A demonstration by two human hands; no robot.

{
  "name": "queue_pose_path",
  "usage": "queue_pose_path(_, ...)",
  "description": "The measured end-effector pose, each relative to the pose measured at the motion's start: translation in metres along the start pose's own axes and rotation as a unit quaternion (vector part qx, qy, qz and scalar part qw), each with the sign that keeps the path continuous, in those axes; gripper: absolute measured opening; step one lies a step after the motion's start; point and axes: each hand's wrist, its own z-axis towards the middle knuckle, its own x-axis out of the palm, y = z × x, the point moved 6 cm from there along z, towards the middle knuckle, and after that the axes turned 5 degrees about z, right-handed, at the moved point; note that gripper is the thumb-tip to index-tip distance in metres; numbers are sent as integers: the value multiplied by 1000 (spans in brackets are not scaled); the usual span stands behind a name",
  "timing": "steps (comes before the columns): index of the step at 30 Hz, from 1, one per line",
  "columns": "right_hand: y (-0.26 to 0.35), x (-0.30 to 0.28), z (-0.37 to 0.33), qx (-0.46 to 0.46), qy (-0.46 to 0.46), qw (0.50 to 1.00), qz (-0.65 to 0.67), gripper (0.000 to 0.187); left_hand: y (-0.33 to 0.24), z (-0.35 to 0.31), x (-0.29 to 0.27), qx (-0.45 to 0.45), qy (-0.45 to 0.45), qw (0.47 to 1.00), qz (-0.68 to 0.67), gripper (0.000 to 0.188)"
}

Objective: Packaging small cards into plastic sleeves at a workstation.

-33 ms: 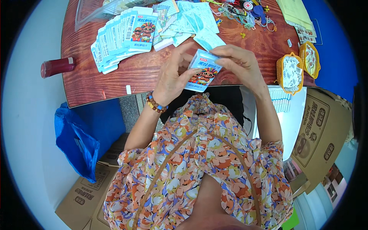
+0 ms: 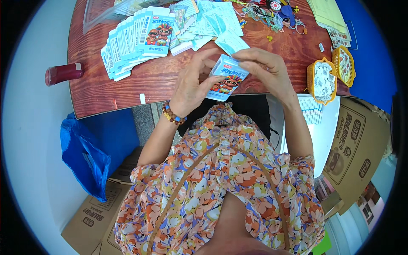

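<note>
A small light-blue cardboard box (image 2: 228, 79) with cartoon figures on its front is tilted in front of me, just over the table's near edge. My left hand (image 2: 192, 83) is closed round its left side, thumb lying across the front. At the box's upper right corner, the fingers and thumb of my right hand (image 2: 268, 72) are bent together against its top end; whether a flap lies between them is hidden. Beyond the hands, a fanned stack of flat matching boxes (image 2: 127, 42) and a heap of pale-green printed sheets (image 2: 212, 21) lie on the table.
The reddish wooden table (image 2: 170, 72) also bears a clear plastic container (image 2: 97, 15), coloured cords and trinkets (image 2: 276, 19), and yellow papers (image 2: 325, 17). Yellow baskets (image 2: 315, 87) of small packets stand at right. A dark-red cylinder (image 2: 63, 74) and blue bag (image 2: 85, 157) are left.
The small box has shifted very slightly up and to the right in my hands. Both hands keep nearly the same place and hold.
</note>
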Motion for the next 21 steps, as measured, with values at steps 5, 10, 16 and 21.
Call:
queue_pose_path(5,11,3,12,28,34,999,5,24,-18,1,-1,135,12,977,163,41)
queue_pose_path(10,26,1,20,-26,83,995,-46,24,-29,3,-1,150,-4,976,159,37)
queue_pose_path(16,34,3,19,-111,91,986,-81,24,-23,-1,-1,128,-13,986,102,35)
queue_pose_path(21,30,1,13,-94,100,988,-71,24,-22,1,2,99,-8,992,78,34)
